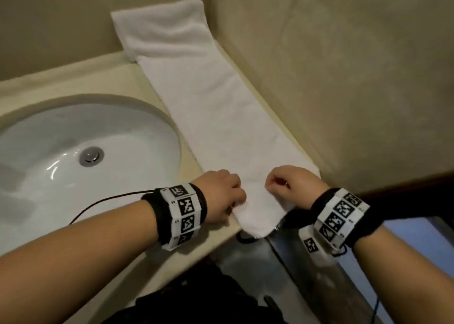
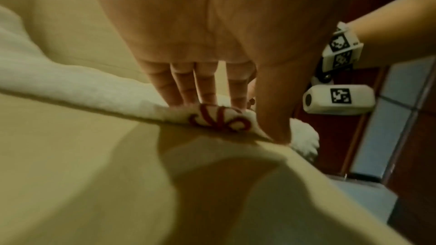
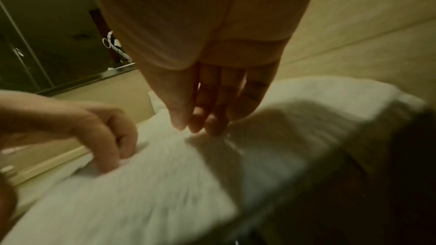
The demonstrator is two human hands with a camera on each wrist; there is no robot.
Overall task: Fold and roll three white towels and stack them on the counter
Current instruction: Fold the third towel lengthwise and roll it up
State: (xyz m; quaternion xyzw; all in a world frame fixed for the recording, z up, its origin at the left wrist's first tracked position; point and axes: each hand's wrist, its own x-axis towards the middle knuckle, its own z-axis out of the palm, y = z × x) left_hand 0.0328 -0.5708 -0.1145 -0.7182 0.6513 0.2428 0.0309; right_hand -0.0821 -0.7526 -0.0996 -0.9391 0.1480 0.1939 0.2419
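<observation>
One white towel [image 1: 221, 117], folded into a long strip, runs from the upper centre of the head view down the counter [image 1: 137, 78] to its lower edge, right of the sink [image 1: 73, 151], with its near end hanging over. Left hand [image 1: 221, 196] and right hand [image 1: 292, 188] each pinch a side of that near end, fingers curled tight on cloth, probably to start the roll evenly. Red embroidery [image 2: 219, 120] marks the gripped hem.

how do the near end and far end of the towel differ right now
The near end of the towel hangs past the counter edge; the far end climbs the wall. The near end is pinched by the left hand and right hand; the far end is untouched. Both are white and folded to one narrow strip.
</observation>
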